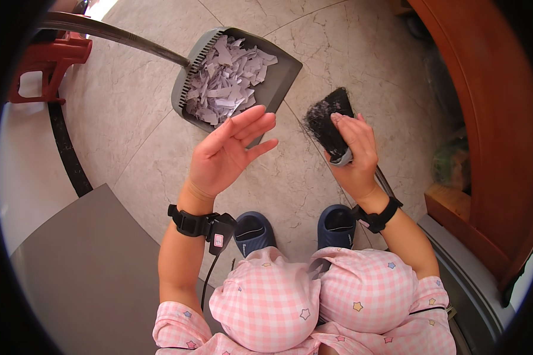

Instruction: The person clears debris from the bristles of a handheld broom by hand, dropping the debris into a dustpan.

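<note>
My right hand (356, 145) is closed around the head of a broom (327, 125), its black bristles tangled with hair and dust. The broom's thin handle runs back beneath my right wrist. My left hand (228, 151) is held up with its fingers stretched out and nothing in it. Just beyond that hand lies a grey dustpan (278, 74) on the floor, and my fingertips overlap its near edge in the picture. A heap of torn white paper scraps (228, 80) fills much of the pan. Its long handle (118, 36) reaches off to the upper left.
A red plastic stool (56, 65) stands at the far left. To the right is a brown wooden cabinet (485, 118) with things on its lower shelf. A grey panel (83, 266) takes up the lower left. My feet, in blue slippers (256, 234), rest on the tiled floor (154, 118).
</note>
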### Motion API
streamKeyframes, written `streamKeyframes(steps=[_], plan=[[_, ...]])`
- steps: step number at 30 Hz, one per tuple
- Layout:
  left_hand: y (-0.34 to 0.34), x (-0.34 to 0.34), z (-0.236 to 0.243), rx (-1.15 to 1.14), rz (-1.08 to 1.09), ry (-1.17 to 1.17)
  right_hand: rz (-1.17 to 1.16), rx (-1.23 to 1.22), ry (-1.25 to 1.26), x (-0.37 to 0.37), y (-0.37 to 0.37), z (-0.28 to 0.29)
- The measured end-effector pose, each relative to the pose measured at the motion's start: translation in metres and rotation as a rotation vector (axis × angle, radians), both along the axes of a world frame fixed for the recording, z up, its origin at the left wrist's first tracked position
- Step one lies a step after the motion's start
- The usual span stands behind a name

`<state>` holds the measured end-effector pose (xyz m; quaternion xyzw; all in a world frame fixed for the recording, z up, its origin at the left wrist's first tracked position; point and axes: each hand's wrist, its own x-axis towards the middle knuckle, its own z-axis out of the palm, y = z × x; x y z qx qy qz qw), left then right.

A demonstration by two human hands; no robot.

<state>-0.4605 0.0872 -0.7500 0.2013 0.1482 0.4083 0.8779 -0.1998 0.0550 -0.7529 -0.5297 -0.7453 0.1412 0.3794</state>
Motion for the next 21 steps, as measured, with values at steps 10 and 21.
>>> streamKeyframes(steps=[10, 21], plan=[[-0.027, 0.121, -0.030, -0.311, 0.198, 0.905, 0.106, -0.236, -0.323, 0.073, -0.030, -0.061], [-0.063, 0.131, -0.140, -0.221, 0.139, 0.898, 0.099, -0.315, -0.203, 0.089, -0.047, -0.104]])
